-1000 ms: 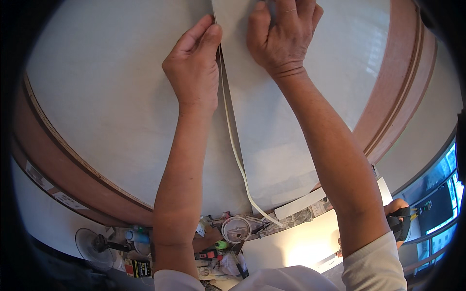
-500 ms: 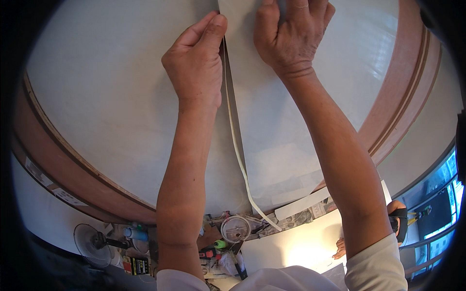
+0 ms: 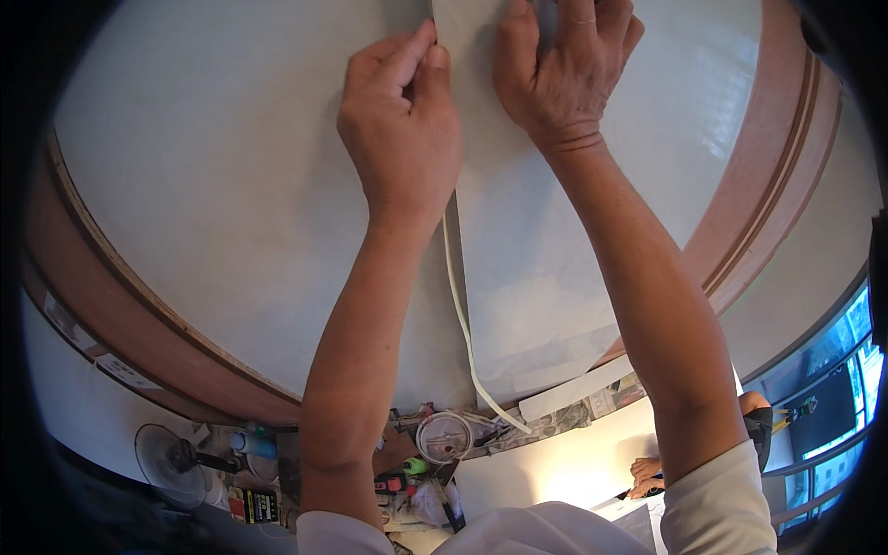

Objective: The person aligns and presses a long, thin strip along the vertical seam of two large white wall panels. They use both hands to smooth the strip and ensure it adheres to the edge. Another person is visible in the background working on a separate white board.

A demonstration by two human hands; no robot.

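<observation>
A large pale grey panel fills most of the view. Over its right part lies a pale sheet with a long free edge. My left hand is closed at that edge near the top; its thumb and forefinger tips come together there, but what is between them is hidden. A narrow cream strip runs from behind my left wrist down along the edge and curls right at its lower end. On the sheet my right hand rests with fingers apart, their tips cut off by the top of the view.
Reddish-brown frame rails border the panel. Below it stand a fan, a white ring-shaped roll and several tools. Another person's hands rest over a brightly lit white board at the lower right.
My left hand has shifted right and turned, now covering the upper strip. My right hand has moved slightly right. More of the other person's hands shows at the white board.
</observation>
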